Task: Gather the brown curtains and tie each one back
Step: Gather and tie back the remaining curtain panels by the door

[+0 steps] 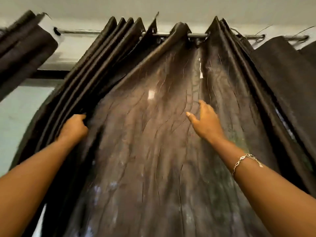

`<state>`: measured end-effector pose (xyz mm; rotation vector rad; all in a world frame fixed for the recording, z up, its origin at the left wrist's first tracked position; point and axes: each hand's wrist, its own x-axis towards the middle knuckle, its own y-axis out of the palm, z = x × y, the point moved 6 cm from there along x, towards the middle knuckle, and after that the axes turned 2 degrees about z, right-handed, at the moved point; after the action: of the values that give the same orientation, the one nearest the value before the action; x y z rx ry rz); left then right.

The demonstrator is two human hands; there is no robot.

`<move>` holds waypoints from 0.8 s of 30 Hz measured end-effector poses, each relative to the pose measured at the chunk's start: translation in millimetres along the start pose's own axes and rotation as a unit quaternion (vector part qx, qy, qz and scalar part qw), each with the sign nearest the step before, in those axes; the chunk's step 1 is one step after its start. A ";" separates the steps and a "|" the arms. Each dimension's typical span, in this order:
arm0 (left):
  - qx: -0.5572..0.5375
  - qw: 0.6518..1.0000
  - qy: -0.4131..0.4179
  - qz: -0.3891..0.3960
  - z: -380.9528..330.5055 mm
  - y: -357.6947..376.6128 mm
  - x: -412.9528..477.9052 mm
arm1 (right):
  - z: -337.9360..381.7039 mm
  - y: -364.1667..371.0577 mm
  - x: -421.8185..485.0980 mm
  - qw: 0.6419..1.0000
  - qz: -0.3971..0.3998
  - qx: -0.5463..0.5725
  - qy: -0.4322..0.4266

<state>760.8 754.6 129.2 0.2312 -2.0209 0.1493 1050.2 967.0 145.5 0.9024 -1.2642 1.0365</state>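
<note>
A brown curtain (145, 134) hangs from a metal rod (164, 34) and fills the middle of the view, stretched flat between bunched pleats on both sides. My left hand (74, 128) grips the stack of pleats at the curtain's left side, fingers curled into the folds. Reaching up with straight fingers, my right hand (206, 121) lies against the flat panel close to the right-hand pleats (236, 69). A chain bracelet (244, 159) circles my right wrist.
Another gathered brown curtain (22, 53) hangs at the upper left. More dark fabric (282, 69) hangs at the right. Window glass (20, 117) shows at the left between the curtains, with the pale wall and ceiling (171, 6) above the rod.
</note>
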 end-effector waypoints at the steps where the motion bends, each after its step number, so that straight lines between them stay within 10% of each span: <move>1: -0.003 1.000 0.011 0.006 -0.6 -3.6 -0.8 | 4.2 2.9 -1.3 1.000 0.000 0.000 0.003; 8: -0.088 0.980 0.148 0.097 -41.4 14.7 -23.7 | 12.6 0.4 -4.8 0.999 -0.013 0.025 0.034; 24: -0.115 0.976 0.141 0.118 -99.1 50.8 -56.3 | -11.1 -17.2 -2.6 0.994 0.060 0.026 0.082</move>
<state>860.0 830.1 122.6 -0.1700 -1.7582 0.0904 1070.0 972.0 142.1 0.7705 -1.1698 1.2184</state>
